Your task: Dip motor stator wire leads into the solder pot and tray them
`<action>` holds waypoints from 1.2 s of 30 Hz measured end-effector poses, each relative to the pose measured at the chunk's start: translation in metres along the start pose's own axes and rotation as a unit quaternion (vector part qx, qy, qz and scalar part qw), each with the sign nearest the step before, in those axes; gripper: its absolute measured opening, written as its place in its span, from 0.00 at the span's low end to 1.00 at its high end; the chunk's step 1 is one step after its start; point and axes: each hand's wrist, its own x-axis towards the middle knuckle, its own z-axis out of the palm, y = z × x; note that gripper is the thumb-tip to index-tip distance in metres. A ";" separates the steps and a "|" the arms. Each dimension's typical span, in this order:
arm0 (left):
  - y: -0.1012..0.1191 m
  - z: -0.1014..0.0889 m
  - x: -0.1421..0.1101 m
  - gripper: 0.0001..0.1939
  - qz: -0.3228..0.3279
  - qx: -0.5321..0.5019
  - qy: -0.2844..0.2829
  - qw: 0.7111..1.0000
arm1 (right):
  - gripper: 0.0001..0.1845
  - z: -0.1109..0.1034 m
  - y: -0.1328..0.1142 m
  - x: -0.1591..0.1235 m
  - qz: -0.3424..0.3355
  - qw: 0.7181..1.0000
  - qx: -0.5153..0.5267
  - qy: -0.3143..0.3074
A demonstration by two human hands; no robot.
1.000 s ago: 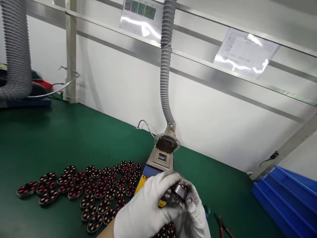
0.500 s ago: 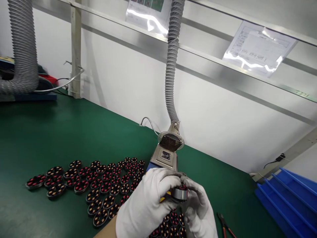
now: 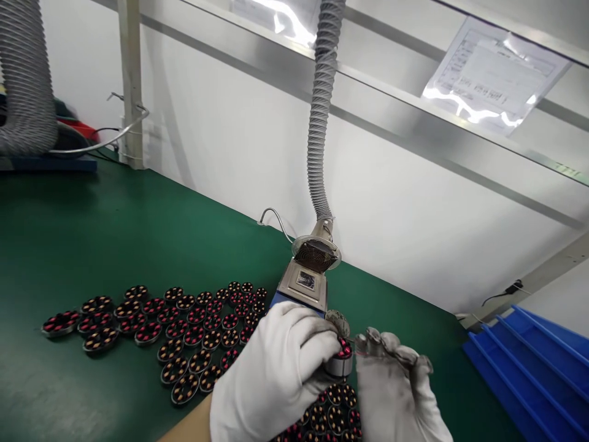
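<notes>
While left fingers (image 3: 322, 347) partly hide the round part (image 3: 340, 367) they hold, I cannot tell whether right fingers (image 3: 390, 341) grip anything.

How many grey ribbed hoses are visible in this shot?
2: the left hose at the frame's upper left, and the middle hose, running down to a round metal hood. Any outside the frame or hidden can't be counted.

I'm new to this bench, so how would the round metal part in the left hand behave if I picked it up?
The round metal part would likely feel stiff, given its metallic look. Smooth and shiny outside, it might slip in the gloved left hand. Being circular, it could roll on edge, though flat it would probably stay put.
</notes>
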 end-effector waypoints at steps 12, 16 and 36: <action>0.006 0.004 0.000 0.17 -0.227 -0.317 -0.143 0.910 | 0.07 -0.001 -0.017 -0.002 -0.012 0.964 -0.184 -0.194; 0.009 0.007 -0.003 0.04 -0.045 -0.086 0.024 0.995 | 0.05 0.010 0.000 -0.004 -0.111 0.977 -0.154 -0.097; 0.003 0.003 -0.008 0.11 -0.370 -0.475 -0.164 0.781 | 0.07 0.003 -0.019 -0.005 0.017 0.965 -0.199 -0.169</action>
